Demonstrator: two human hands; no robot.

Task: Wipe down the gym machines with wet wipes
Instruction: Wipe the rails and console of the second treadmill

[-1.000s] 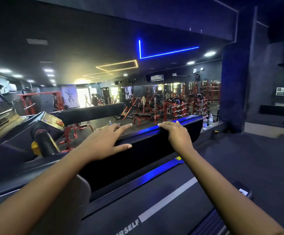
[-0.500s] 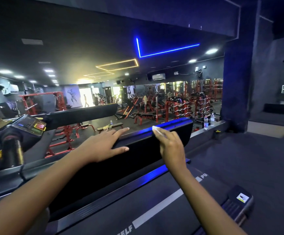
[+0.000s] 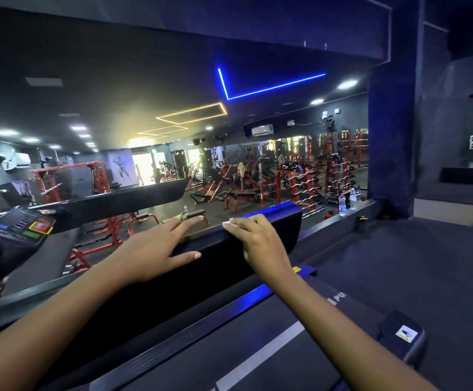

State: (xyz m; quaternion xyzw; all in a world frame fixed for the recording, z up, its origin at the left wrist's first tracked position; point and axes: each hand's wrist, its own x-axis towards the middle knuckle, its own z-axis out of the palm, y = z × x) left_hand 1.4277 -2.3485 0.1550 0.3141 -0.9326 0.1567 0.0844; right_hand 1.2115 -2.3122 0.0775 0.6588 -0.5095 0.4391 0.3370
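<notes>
A black treadmill front cover (image 3: 274, 230) with a blue-lit top edge runs across the middle of the head view. My right hand (image 3: 260, 241) curls over its top edge and presses a white wet wipe (image 3: 229, 222) against it; only a corner of the wipe shows past my fingers. My left hand (image 3: 156, 249) lies flat on the cover to the left, fingers straight and spread, holding nothing. The treadmill belt (image 3: 257, 348) with a white stripe lies below my arms.
A second treadmill's console (image 3: 20, 224) with coloured buttons stands at the left. Behind the cover a large mirror (image 3: 173, 122) reflects red weight machines. Two water bottles (image 3: 346, 203) stand on the ledge at the right, next to a dark pillar (image 3: 390, 136). Dark floor spreads to the right.
My right hand with the wipe has slid left along the cover's top edge, closer to my left hand. The left hand stays flat on the cover. The camera has turned slightly.
</notes>
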